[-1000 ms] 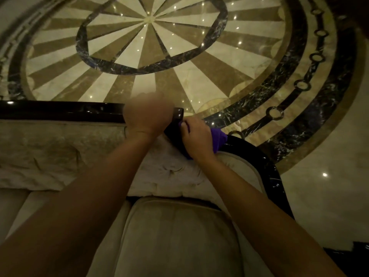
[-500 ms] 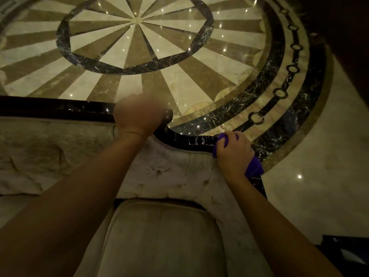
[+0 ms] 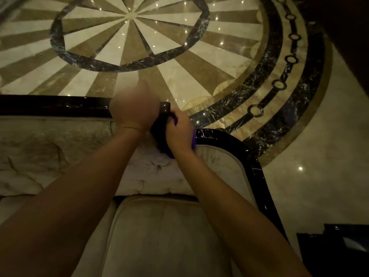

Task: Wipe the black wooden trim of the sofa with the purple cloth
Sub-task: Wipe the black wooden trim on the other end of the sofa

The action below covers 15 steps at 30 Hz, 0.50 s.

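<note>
My left hand is motion-blurred, so finger pose is unreadable, and it hides the black trim under it. My right hand covers most of the purple cloth; only slivers show at 3 and 11 o'clock of the hand. Both forearms are cut by the bottom edge. The dark object at 5 o'clock is too dim to identify.

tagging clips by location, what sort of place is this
Probably a grand lounge or lobby: a polished marble floor with a starburst inlay, and a tufted cream sofa edged in glossy black wooden trim.
</note>
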### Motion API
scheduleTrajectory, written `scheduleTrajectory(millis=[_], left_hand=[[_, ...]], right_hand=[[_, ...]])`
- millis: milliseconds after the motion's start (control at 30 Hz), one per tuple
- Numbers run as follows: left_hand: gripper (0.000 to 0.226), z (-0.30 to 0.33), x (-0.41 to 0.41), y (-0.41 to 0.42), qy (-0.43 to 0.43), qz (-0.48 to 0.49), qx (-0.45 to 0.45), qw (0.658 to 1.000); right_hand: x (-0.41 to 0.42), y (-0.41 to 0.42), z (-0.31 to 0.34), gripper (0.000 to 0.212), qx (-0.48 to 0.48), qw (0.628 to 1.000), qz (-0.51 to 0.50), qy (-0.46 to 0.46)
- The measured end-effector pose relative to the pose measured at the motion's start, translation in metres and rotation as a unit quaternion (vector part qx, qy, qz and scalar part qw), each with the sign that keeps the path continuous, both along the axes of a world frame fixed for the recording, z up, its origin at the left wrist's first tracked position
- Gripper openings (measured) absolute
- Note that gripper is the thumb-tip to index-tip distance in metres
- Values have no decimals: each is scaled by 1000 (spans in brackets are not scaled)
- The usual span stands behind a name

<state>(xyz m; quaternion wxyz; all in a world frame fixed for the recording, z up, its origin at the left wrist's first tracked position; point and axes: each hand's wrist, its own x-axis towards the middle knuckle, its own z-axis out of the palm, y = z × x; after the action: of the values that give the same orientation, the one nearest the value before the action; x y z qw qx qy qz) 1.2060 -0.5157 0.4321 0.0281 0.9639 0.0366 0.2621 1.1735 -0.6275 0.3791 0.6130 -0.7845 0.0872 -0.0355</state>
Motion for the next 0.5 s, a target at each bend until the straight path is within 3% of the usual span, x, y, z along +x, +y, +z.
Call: scheduleTrajectory(millis=[100,167,267,500], left_hand=[[36,1,0,1,5,-1,3,1000],[36,1,0,2,-4,-8,-4,1000],[36,0,0,3,-5,-15,-9,1000],[47,10,-6,1,22,-11,-8,1000]], right_hand=[[-4,-29,-21,29,-294,950,104,-11],[-3,-52,-30,29,-407,904,128,-4],[-9,-89,-35,28,-448,890,89,9],[-51,-164,-36,41,-396,911,-33,113]])
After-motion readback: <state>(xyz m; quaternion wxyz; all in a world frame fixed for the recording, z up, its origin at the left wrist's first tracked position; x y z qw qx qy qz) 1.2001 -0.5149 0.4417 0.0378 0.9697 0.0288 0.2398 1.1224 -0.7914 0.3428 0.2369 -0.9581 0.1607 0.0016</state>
